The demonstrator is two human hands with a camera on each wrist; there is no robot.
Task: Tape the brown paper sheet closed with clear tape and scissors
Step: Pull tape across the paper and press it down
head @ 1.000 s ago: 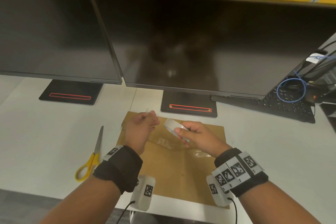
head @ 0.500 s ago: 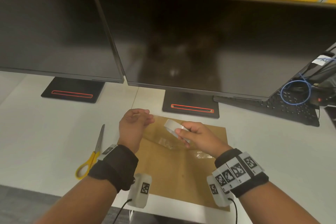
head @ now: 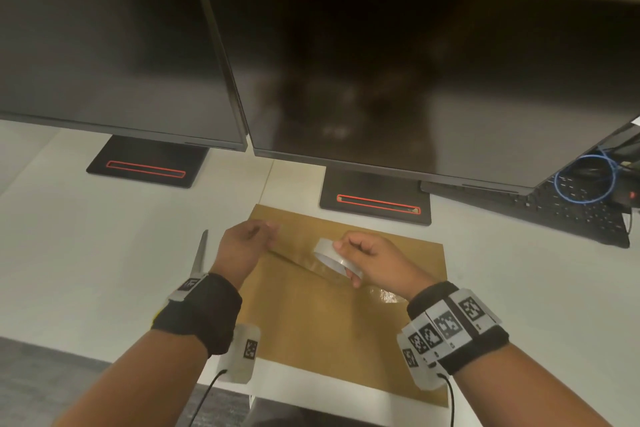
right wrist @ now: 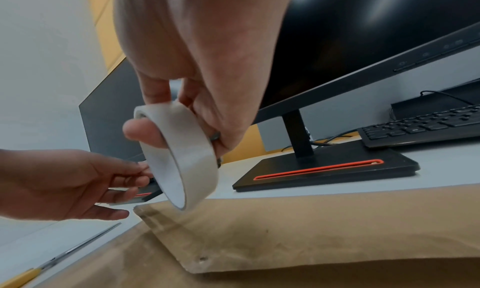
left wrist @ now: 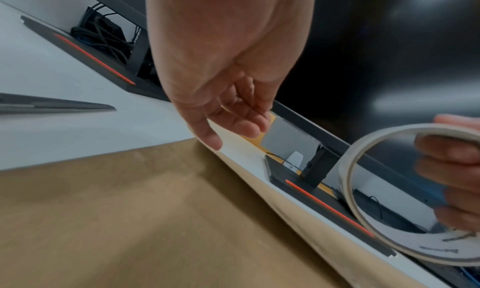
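Note:
The brown paper sheet [head: 329,333] lies flat on the white desk with its folded flap edge running across it under both hands; it also shows in the wrist views [left wrist: 130,220] [right wrist: 311,231]. My right hand [head: 348,263] [right wrist: 166,120] grips the roll of clear tape [head: 341,262] [left wrist: 348,179] [right wrist: 187,152] on edge just above the paper. My left hand [head: 266,232] [left wrist: 239,134] [right wrist: 130,185] hovers over the paper's far left corner, fingers curled toward the roll; a faint clear strip seems to stretch from the roll to them. Yellow-handled scissors [head: 201,253] [right wrist: 78,249] lie left of the paper.
Two dark monitors stand close behind, their black bases [head: 374,198] [head: 145,163] on the desk; the right base almost touches the paper's far edge. A black keyboard [head: 571,218] with a blue cable loop [head: 585,180] sits at the far right. The desk's front edge [head: 311,406] is near my wrists.
My left hand has drawn away from the roll to the left, widening the gap between the hands. The right hand has kept the roll in about the same place.

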